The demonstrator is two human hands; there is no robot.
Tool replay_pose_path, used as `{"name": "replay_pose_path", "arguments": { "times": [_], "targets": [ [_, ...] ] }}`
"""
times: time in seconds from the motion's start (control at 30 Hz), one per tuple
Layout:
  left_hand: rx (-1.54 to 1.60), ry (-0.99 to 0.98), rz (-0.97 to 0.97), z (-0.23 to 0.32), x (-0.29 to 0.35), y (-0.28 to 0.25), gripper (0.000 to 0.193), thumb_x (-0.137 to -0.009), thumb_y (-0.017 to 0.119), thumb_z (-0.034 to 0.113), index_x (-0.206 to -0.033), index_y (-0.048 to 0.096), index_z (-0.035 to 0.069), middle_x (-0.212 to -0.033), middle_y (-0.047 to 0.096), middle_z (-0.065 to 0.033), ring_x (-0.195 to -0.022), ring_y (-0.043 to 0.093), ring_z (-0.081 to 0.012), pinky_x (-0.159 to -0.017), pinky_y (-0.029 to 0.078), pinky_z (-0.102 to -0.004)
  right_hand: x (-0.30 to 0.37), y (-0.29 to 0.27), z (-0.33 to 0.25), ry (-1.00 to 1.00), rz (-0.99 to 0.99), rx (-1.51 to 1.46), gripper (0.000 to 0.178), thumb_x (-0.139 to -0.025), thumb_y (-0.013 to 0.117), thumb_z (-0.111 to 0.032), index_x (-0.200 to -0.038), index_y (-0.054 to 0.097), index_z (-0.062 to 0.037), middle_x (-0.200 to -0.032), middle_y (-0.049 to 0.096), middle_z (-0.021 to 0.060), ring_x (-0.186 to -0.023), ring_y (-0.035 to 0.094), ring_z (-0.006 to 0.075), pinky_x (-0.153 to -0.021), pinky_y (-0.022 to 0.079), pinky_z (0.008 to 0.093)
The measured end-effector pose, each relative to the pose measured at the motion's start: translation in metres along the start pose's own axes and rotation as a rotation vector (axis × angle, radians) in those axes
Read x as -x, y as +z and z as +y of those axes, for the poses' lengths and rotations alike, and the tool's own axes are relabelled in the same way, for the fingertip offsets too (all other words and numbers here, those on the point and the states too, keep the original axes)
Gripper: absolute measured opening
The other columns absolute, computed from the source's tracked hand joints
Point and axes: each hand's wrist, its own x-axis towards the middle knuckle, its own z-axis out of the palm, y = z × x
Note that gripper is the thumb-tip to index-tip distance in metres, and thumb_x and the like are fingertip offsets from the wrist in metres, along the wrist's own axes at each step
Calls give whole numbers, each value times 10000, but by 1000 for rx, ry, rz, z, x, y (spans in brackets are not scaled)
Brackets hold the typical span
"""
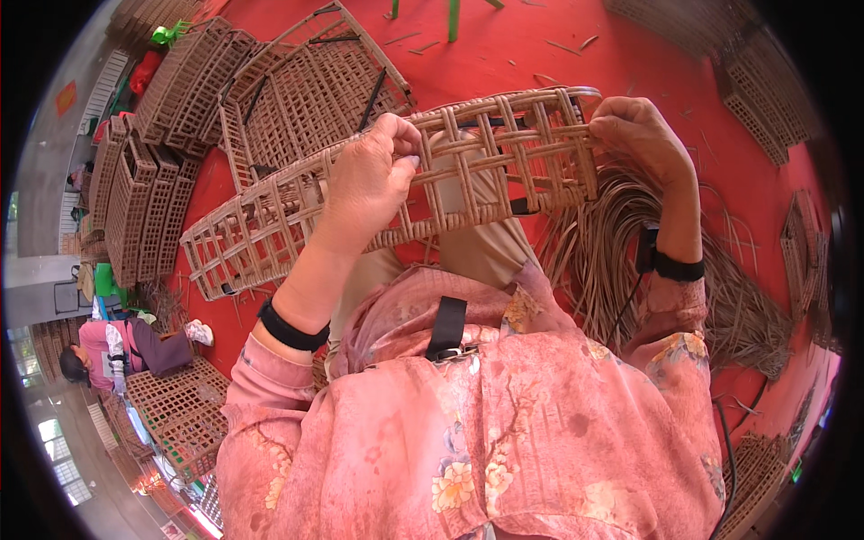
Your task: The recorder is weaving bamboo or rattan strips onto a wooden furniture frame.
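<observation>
A brown woven cane basket [513, 157] lies tilted across my knees, its open lattice side facing up. My left hand [371, 180] is closed, thumb and fingers pinched at the upper part of that side; whether a loose strand is also between them is hidden. At the basket's right end my right hand [643, 135] is closed in a pinch. A pale cane strand [587, 91] curves off the rim corner toward its fingertips. Part of the lattice is hidden behind my left hand and forearm.
Beyond the basket lies a shallow woven tray [315, 99] with black corner strips. A heap of loose cane strands [621, 216] spreads over the red floor [531, 45] at right. Stacked baskets [144, 207] stand at left, near another person [135, 346]. Green legs [453, 20] show at the top.
</observation>
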Motion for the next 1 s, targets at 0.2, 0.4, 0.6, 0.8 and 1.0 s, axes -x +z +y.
{"name": "replay_pose_path", "arguments": {
  "times": [0.2,0.4,0.6,0.8,1.0],
  "targets": [
    [206,-93,12,-8,1,-10,83,-886,641,22,-928,584,66,-815,578,30,-763,567,-46,-693,491,-228,7,12,-17,-30,82,243,203,-889,740,-237,-893,733,-34,-723,609,-22,-648,521,63,-592,433,243],
    [-13,-76,287,-5,45,-83,80,-913,635,17,-909,581,75,-801,542,61,-680,468,-16,-584,379,-193,16,70,-61,-535,420,319,199,-868,751,-183,-981,732,-21,-916,685,69,-802,649,144,-735,520,281],
    [-288,215,807,28,94,-150,80,-957,621,-20,-911,601,43,-871,604,26,-674,442,-1,-582,373,-161,-21,213,-108,-881,206,136,234,-881,727,-250,-967,717,-33,-1024,693,152,-805,685,308,-735,547,383],
    [-351,175,1063,12,126,-184,99,-972,638,51,-1060,652,8,-1015,688,-63,-921,640,-110,-806,522,-236,-4,245,-124,-982,-6,-60,197,-888,715,-226,-919,723,-32,-725,675,120,-658,673,298,-632,524,395],
    [-231,53,536,-12,68,-74,119,-938,656,65,-1042,714,71,-917,661,-16,-831,614,-108,-763,493,-269,58,175,-90,-421,32,118,127,-878,732,-124,-924,721,-6,-705,666,52,-598,588,102,-557,475,281]
  ]
}}
